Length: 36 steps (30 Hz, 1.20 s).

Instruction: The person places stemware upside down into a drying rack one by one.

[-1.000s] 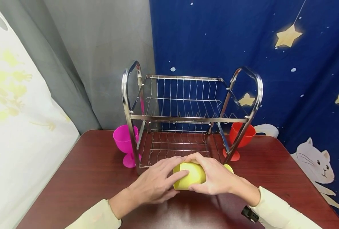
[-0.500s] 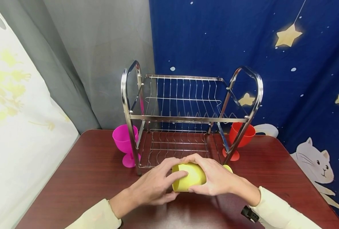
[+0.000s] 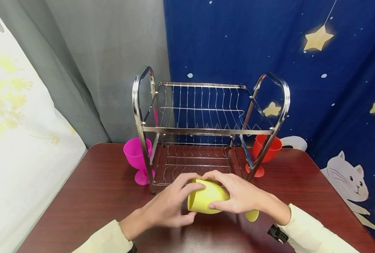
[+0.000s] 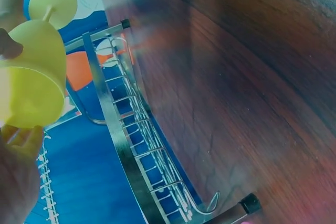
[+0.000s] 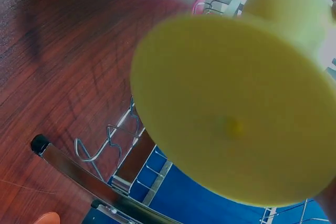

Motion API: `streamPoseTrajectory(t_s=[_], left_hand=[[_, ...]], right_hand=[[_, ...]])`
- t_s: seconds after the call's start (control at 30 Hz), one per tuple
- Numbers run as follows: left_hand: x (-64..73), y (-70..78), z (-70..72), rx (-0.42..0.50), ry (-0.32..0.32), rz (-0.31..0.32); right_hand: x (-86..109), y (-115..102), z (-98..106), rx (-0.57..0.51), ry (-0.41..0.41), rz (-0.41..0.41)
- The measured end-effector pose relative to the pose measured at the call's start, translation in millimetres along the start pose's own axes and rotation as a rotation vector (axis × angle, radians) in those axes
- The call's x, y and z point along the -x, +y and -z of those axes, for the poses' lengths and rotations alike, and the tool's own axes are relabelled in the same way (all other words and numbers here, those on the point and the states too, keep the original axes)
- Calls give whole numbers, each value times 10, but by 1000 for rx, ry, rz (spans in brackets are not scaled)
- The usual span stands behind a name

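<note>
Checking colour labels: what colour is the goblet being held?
The goblet is yellow, clearest in the head view.

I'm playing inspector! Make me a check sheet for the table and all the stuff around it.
Surface: red-brown wooden table, with light shining on its near part.
Job's things: yellow cup, held tipped sideways, mouth toward the person's left; metal rack with two shelves, standing on the table.
Clutter: pink cup upright on the rack's left; red cup upright on its right.
Grippers: left hand holds the cup near its rim; right hand grips its bowl.
Cables: nothing seen.
Surroundings: grey curtain, blue starry curtain with a cat.
</note>
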<state>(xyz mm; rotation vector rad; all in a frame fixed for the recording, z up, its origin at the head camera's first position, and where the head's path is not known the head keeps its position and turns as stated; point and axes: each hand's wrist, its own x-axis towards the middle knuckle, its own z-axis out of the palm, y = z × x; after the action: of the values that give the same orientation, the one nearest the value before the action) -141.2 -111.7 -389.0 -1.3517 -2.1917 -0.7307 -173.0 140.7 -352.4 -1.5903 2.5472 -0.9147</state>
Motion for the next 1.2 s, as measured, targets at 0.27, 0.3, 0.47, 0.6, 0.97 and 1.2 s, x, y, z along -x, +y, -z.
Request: streamPoseTrajectory(t_s=[0.27,0.3,0.47,0.6,0.97,1.2], left_hand=[[2,-7,9,121,-35,75],[1,-7,10,141,-35,80],[2,-12,30,249,-27,103],[11,-11,49,334,-43,148],[16,-39,81,836,-79,346],[25,-58,86,944,-79,409]], right_hand=[[15,2,34,-71,-84,-47],[16,3,39,-75,-89,-47],[19,17,63,-75,-104,-19],[37,30,75,-89,-115,12],[83,38,110,-343,-142,-18],[73,26,158,-430,-125,-22]])
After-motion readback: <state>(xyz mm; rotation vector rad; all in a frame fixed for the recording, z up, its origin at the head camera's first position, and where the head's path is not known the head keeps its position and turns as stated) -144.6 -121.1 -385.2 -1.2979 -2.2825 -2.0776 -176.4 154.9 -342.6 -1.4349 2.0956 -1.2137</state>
